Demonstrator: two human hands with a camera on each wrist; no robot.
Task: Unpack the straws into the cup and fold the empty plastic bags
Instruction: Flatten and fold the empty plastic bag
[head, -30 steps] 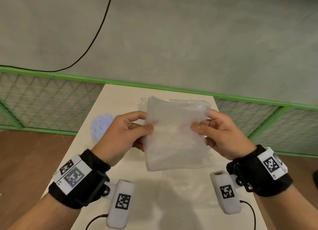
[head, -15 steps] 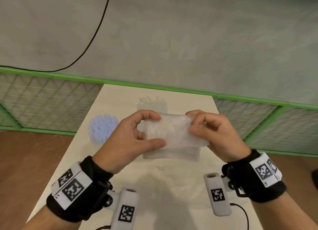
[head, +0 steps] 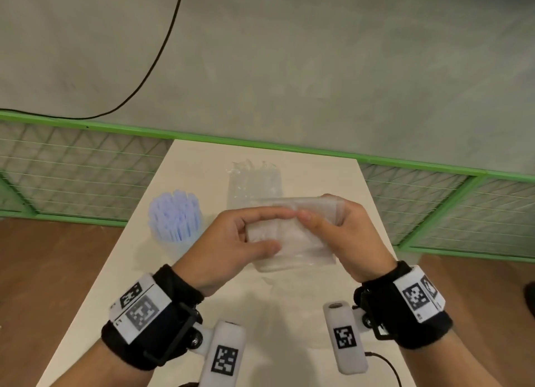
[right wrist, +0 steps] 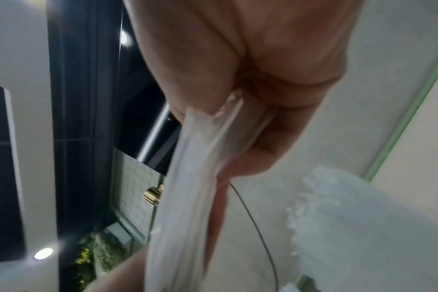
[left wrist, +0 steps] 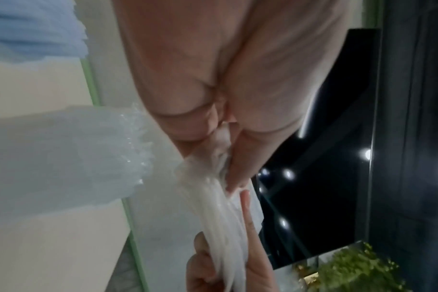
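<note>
Already the unpacking looks finished: on the table, the cup stands packed with pale blue straws, and no straw shows outside it. What seems left is the folding. Just beyond the hands, farther from the cup than the hands are, a second clear bag lies flat on the tabletop, crinkled at its far end; whether it counts as folded I cannot tell. The bag in hand is held just above the table, to the right of the cup, and is doubled over into a short, wide packet, so I judge it to be mid-fold, with at least one more crease or a set-down to come.

The left hand grips the packet's end nearer the cup, thumb on the near face and fingers curled over the top edge. The right hand holds the far end the same way, its forefinger pressing along the top fold toward the left fingertips.

The head view gives the whole layout, cup and both bags together, which neither wrist view does. The left wrist view shows what the head view hides: the plastic gathered into several layers and pinched between the left thumb and fingers, with the right hand's fingers clamped on the same bundle below. The right wrist view shows the packet edge-on, its stacked layers running through the pinch of the right hand, and the lying bag's crinkled end just behind.
</note>
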